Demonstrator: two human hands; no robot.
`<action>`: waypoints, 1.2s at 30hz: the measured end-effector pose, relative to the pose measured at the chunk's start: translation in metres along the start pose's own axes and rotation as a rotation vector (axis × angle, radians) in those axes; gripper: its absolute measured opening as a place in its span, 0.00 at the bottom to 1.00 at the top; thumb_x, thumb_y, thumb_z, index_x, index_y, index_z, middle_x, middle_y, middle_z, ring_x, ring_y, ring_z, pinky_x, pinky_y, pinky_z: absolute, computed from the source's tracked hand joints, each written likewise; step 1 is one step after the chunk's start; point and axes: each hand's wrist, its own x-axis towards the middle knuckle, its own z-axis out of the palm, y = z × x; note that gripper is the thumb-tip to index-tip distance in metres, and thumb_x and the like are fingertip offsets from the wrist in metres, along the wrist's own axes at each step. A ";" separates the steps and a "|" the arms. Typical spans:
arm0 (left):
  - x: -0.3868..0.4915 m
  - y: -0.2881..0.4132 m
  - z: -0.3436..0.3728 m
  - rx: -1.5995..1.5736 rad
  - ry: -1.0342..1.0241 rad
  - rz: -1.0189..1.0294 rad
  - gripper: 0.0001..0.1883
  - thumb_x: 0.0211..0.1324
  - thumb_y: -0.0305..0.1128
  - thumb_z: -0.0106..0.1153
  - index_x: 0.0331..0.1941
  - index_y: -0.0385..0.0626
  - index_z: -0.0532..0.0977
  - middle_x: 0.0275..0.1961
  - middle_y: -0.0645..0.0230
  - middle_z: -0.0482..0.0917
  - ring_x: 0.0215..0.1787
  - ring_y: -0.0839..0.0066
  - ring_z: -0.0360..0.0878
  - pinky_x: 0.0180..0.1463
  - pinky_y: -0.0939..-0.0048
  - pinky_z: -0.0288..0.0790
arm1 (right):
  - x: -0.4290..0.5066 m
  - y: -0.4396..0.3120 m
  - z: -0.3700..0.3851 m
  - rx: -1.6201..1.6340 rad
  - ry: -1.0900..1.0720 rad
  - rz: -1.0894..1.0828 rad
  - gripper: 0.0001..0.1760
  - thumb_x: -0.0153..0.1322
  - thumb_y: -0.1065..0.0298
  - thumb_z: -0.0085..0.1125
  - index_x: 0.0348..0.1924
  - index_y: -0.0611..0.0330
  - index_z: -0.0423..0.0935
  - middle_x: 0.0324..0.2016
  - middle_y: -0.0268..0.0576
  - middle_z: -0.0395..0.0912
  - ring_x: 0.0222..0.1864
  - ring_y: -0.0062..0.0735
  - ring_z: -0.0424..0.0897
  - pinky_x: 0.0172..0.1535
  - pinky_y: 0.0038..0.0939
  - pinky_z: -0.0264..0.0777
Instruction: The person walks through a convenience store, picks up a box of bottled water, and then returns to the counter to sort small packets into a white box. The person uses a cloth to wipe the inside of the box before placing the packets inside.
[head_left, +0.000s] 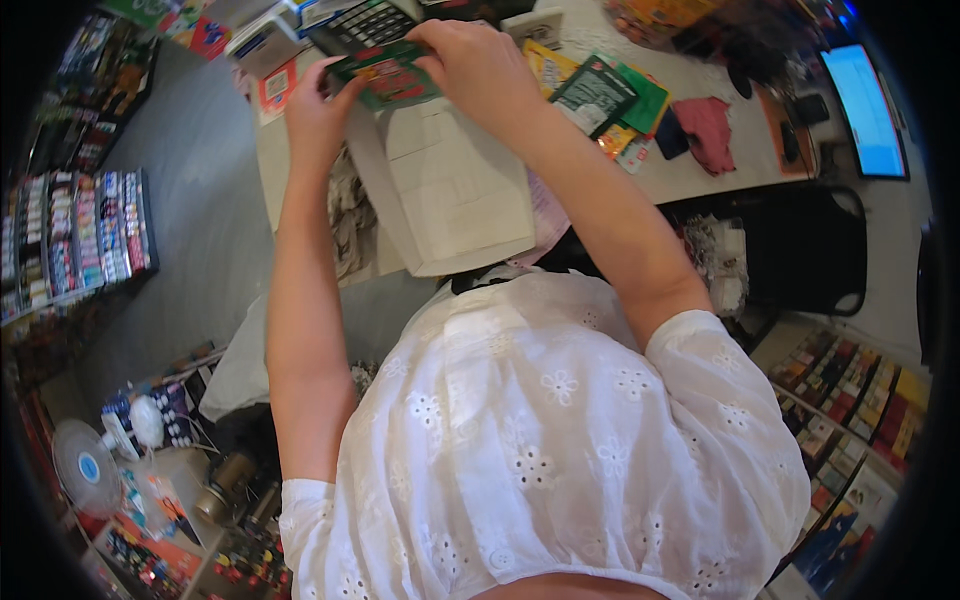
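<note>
Between my two hands, above the far end of an open white cardboard box, is a green printed packet (394, 77). My left hand (319, 105) pinches its left end between thumb and fingers. At the packet's right end, my right hand (480, 71) grips the upper edge, thumb in front. The shallow white box (457, 187) lies below on the counter, its inside bare where I can see it. Right of the box, a dark green packet (596, 94) rests on a brighter green one (645, 97) and several yellow packets.
A red cloth (705, 135) lies on the counter (757, 161) near a lit monitor (866, 109). Crumpled greyish material (349, 214) sits left of the box. A black chair (806, 247) stands at the right, stocked shelves (75, 232) and a fan (86, 469) at the left.
</note>
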 end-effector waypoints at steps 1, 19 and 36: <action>-0.002 0.002 -0.001 0.058 0.014 -0.028 0.16 0.51 0.34 0.69 0.43 0.43 0.78 0.25 0.75 0.75 0.26 0.84 0.67 0.30 0.78 0.63 | -0.008 0.003 -0.009 0.051 0.026 0.103 0.09 0.66 0.68 0.62 0.38 0.58 0.80 0.31 0.45 0.81 0.32 0.46 0.81 0.37 0.37 0.76; -0.024 0.025 -0.004 0.183 0.031 -0.102 0.09 0.55 0.30 0.65 0.39 0.42 0.76 0.24 0.73 0.76 0.23 0.84 0.67 0.28 0.78 0.63 | -0.126 0.136 -0.109 -0.517 -0.245 0.705 0.35 0.57 0.52 0.72 0.54 0.58 0.76 0.48 0.53 0.75 0.53 0.51 0.72 0.55 0.43 0.67; -0.026 0.028 -0.003 0.199 0.030 -0.138 0.10 0.53 0.31 0.65 0.37 0.42 0.76 0.25 0.65 0.76 0.22 0.74 0.69 0.29 0.70 0.65 | -0.080 0.090 -0.164 0.394 -0.310 0.977 0.21 0.67 0.72 0.57 0.54 0.59 0.75 0.29 0.34 0.77 0.31 0.19 0.76 0.30 0.23 0.72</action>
